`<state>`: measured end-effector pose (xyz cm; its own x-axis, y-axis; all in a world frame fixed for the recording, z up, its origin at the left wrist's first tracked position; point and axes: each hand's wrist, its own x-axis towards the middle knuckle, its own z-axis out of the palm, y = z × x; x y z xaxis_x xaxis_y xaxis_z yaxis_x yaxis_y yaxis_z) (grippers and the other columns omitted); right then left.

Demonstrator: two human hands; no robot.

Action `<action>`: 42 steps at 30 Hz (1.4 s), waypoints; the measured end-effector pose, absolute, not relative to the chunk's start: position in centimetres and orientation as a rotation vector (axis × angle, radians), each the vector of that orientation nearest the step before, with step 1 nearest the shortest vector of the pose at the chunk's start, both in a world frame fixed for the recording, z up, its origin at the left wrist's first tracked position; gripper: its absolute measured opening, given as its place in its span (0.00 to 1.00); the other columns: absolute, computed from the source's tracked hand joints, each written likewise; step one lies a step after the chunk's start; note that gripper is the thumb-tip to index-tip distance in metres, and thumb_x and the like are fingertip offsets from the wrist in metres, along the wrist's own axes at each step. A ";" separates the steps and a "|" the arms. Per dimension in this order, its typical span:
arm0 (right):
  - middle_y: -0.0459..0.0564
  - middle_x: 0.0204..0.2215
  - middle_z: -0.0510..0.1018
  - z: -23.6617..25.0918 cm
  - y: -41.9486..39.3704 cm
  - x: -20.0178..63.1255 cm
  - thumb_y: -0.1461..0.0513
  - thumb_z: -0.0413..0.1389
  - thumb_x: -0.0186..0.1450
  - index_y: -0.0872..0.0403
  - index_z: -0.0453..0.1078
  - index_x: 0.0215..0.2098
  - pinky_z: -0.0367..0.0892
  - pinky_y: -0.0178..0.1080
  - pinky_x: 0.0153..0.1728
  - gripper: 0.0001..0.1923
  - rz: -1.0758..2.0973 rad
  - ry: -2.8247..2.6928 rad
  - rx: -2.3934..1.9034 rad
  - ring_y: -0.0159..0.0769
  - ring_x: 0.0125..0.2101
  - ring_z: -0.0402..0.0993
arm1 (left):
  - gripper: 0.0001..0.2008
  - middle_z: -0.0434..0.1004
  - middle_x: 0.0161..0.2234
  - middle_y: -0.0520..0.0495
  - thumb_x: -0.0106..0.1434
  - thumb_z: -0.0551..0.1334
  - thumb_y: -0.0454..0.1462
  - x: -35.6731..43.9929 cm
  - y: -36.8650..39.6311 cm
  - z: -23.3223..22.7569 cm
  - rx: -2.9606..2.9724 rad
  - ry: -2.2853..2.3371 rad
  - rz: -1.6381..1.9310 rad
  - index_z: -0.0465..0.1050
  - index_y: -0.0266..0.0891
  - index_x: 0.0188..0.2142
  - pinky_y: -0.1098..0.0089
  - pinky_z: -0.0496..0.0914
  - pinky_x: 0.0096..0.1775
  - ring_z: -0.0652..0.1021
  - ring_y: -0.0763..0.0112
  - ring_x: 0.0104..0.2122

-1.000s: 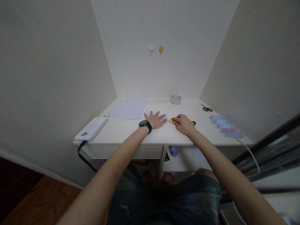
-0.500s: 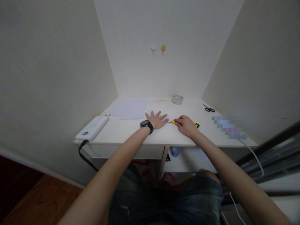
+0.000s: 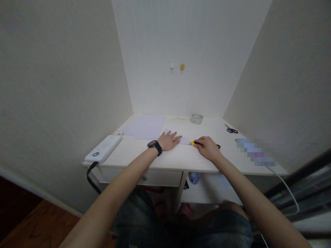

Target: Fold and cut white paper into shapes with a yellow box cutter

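White desk (image 3: 165,162) in a plain alcove. Near its middle, small paper sheet (image 3: 184,140): thin, light, floppy, best pinned flat. Left hand (image 3: 168,140) spread open, pressing it. Just right of sheet, right hand (image 3: 207,147) closed around yellow utility knife (image 3: 194,143).

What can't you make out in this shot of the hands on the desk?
- Cutter: head view, mostly hidden under the right hand; the blade is too small to see.
- Paper: partly covered by the left hand; any cut line is too faint.
- Item at the desk's right edge: pixelated.
- Tape and scissors: too small for detail.
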<state>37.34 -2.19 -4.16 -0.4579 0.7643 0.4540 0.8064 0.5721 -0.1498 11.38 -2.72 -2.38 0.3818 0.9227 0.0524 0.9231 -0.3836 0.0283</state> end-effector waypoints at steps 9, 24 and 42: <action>0.54 0.40 0.79 -3.8 -2.4 36.9 0.60 0.54 0.67 0.53 0.78 0.47 0.64 0.38 0.45 0.14 -0.070 -2.350 -1.190 0.40 0.41 0.72 | 0.31 0.47 0.70 0.51 0.70 0.34 0.54 11.8 -3.2 -2.3 -2.574 -1.731 -0.058 0.49 0.56 0.69 0.49 0.47 0.64 0.53 0.48 0.67; 0.53 0.41 0.80 -4.0 -3.2 37.8 0.59 0.56 0.66 0.54 0.78 0.46 0.65 0.39 0.45 0.14 -0.059 -2.314 -1.221 0.42 0.42 0.73 | 0.29 0.50 0.69 0.50 0.71 0.36 0.53 11.9 -3.5 -2.4 -2.542 -1.732 -0.118 0.52 0.56 0.68 0.48 0.54 0.61 0.54 0.48 0.67; 0.54 0.39 0.80 -3.5 -2.9 38.9 0.57 0.56 0.66 0.53 0.79 0.46 0.65 0.41 0.44 0.15 -0.041 -2.334 -1.258 0.44 0.40 0.72 | 0.29 0.52 0.69 0.48 0.71 0.37 0.54 12.2 -4.0 -2.9 -2.518 -1.741 -0.163 0.53 0.56 0.67 0.49 0.52 0.62 0.55 0.46 0.66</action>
<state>38.93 -2.92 -3.52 -0.4585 0.7786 0.4283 0.7933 0.5759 -0.1976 12.16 -4.03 -2.86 0.3505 0.9275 0.1302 0.9355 -0.3533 -0.0022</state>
